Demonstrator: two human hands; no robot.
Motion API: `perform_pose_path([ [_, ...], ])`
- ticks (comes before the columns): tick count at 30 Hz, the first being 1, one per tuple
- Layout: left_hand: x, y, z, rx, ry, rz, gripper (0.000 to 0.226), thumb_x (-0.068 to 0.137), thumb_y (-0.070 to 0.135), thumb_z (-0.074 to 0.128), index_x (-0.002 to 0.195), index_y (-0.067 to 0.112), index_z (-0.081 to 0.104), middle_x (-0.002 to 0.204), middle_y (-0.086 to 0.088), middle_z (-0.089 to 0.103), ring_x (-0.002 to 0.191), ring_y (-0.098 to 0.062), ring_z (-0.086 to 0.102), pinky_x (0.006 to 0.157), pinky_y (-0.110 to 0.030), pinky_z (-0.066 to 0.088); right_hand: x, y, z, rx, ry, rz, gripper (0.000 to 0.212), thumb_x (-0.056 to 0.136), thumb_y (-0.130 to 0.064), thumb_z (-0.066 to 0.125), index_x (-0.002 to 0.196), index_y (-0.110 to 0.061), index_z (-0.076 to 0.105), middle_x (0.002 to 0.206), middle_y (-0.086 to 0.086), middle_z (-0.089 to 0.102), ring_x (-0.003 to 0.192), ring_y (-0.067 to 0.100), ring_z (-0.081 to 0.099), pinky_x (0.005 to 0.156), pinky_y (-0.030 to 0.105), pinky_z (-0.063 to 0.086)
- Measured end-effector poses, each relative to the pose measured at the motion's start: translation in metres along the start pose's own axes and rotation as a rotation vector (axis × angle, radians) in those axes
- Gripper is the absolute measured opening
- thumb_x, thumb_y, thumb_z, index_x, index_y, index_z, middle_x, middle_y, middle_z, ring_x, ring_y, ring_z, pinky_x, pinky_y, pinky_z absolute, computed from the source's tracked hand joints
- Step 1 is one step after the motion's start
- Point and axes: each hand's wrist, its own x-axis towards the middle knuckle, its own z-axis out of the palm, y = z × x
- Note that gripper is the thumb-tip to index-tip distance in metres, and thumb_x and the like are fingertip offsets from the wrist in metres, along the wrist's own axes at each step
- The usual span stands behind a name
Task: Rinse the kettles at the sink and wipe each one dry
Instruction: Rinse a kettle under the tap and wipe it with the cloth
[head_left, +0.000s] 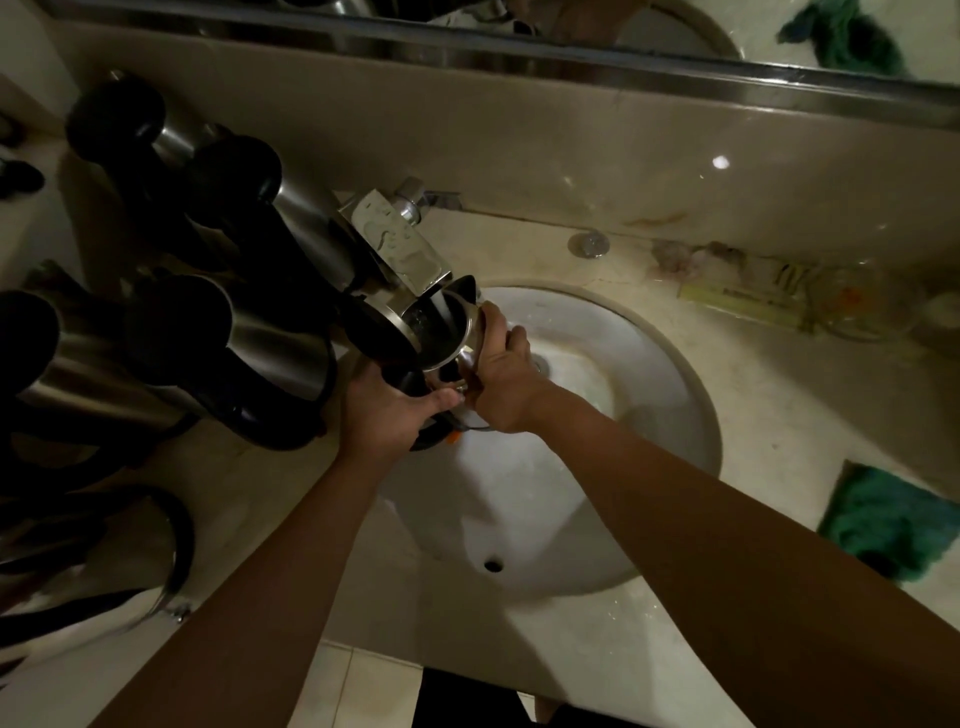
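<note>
- Steel kettle: tilted under tap, over sink.
- Left hand grips handle; right hand clasps body.
- Likely rigid, wet-slippery; handle the safest hold.

A single wide-angle view comes from the person's head, looking steeply down and forward over both forearms onto the sink and the counter around it. It sits close above the basin, whose edges bow with the lens. The mirror runs along the top of the frame, and floor tiles show at the bottom.
</note>
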Motion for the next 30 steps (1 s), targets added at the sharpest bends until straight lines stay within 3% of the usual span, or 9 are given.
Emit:
perform_pose_path([
  [3, -0.0011, -0.0011, -0.0001, -0.015, -0.016, 0.01, 0.082, 0.044, 0.051, 0.091, 0.118, 0.038, 0.059, 0.113, 0.015, 0.065, 0.108, -0.018, 0.066, 0.081, -0.048, 0.062, 0.0001, 0.002, 0.001, 0.027, -0.001, 0.007, 0.126, 0.076, -0.036, 0.082, 0.149, -0.046, -0.019, 0.161, 0.023, 0.001, 0.152, 0.048, 0.012, 0.121, 0.058, 0.031],
  [7, -0.002, -0.0014, -0.0007, -0.027, -0.032, 0.012, 0.072, 0.053, 0.037, 0.095, 0.114, 0.042, 0.056, 0.109, 0.02, 0.063, 0.109, -0.018, 0.065, 0.083, -0.048, 0.061, -0.0041, 0.0036, 0.0, -0.002, 0.021, -0.007, 0.127, 0.078, -0.032, 0.083, 0.153, -0.038, -0.019, 0.157, 0.023, 0.009, 0.149, 0.049, 0.018, 0.12, 0.057, 0.033],
  [10, -0.0007, -0.0022, -0.0007, -0.019, -0.038, 0.016, 0.073, 0.053, 0.036, 0.095, 0.115, 0.039, 0.057, 0.112, 0.015, 0.065, 0.109, -0.019, 0.066, 0.082, -0.049, 0.061, -0.0045, 0.0046, 0.0001, 0.017, 0.001, 0.006, 0.128, 0.079, -0.035, 0.082, 0.156, -0.034, -0.021, 0.161, 0.025, 0.003, 0.151, 0.049, 0.014, 0.121, 0.057, 0.031],
  [16, -0.0013, 0.0, -0.0013, -0.022, -0.047, 0.015, 0.067, 0.059, 0.029, 0.096, 0.113, 0.038, 0.056, 0.103, 0.022, 0.06, 0.107, -0.016, 0.064, 0.084, -0.049, 0.061, -0.0029, 0.0028, 0.0001, 0.018, -0.004, 0.016, 0.127, 0.08, -0.029, 0.081, 0.152, -0.042, -0.022, 0.162, 0.024, 0.0, 0.152, 0.049, 0.014, 0.12, 0.058, 0.033],
  [24, -0.0019, -0.001, -0.0036, -0.008, -0.046, 0.003, 0.075, 0.053, 0.04, 0.094, 0.117, 0.041, 0.056, 0.118, 0.014, 0.061, 0.113, -0.02, 0.063, 0.082, -0.049, 0.061, -0.0011, 0.002, 0.0037, 0.012, 0.004, 0.018, 0.124, 0.08, -0.029, 0.082, 0.146, -0.048, -0.021, 0.163, 0.026, -0.001, 0.153, 0.05, 0.012, 0.12, 0.059, 0.032],
  [30, -0.0027, 0.0026, -0.0055, -0.024, -0.049, 0.02, 0.07, 0.057, 0.031, 0.096, 0.113, 0.04, 0.055, 0.107, 0.021, 0.06, 0.109, -0.018, 0.064, 0.082, -0.048, 0.061, -0.0022, 0.0018, 0.0019, 0.013, 0.013, 0.011, 0.125, 0.078, -0.026, 0.082, 0.145, -0.05, -0.021, 0.162, 0.025, 0.001, 0.152, 0.05, 0.014, 0.119, 0.059, 0.034],
])
